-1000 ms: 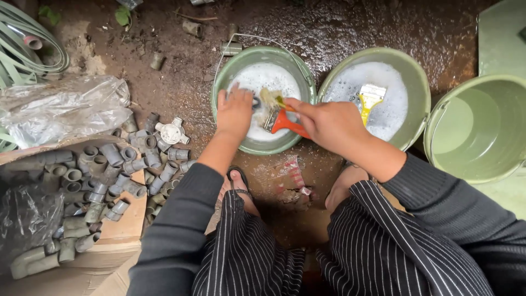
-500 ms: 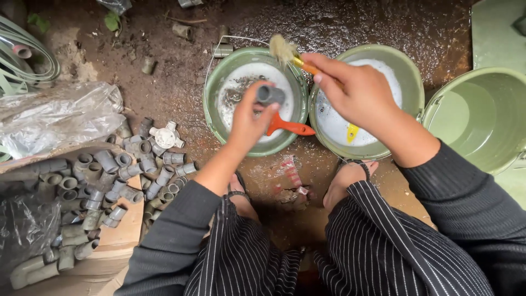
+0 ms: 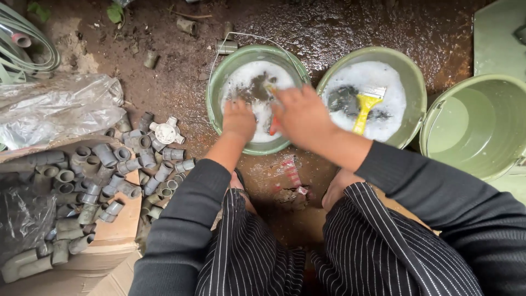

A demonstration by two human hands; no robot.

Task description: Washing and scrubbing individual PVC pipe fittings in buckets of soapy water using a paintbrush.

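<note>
- Both hands have come back down over the left foamy bucket (image 3: pixel 219 93) since half a second ago, when the right hand was raised above the middle bucket and the left held a grey piece up over the water.
- Head view: the left hand (image 3: pixel 239 119) is curled at the near rim of that bucket, knuckles up; what its grip closes on cannot be told, as the fingers are blurred and turned under.
- Head view: the right hand (image 3: pixel 302 116) lies just beside it, over the suds, its grip closed on an orange-handled brush (image 3: pixel 272 123), of which only a sliver of handle and pale bristles show.
- Head view: the middle bucket (image 3: pixel 413 82) stands just right of the first, also full of foam, with a yellow brush (image 3: pixel 364 109) lying in it, untouched.
- Head view: a third, green bucket (image 3: pixel 482 129) sits at the far right edge, without foam.
- Head view: a heap of grey pipe fittings (image 3: pixel 104 170) lies on cardboard (image 3: pixel 118 225) to the left, near the person's left knee; a white round junction piece (image 3: pixel 166 131) rests on its far side.
- Head view: clear plastic sheeting (image 3: pixel 55 109) lies beyond the heap, with coiled hose (image 3: pixel 27 52) at the far left corner.
- Head view: the ground (image 3: pixel 339 27) is wet, dark mud.
</note>
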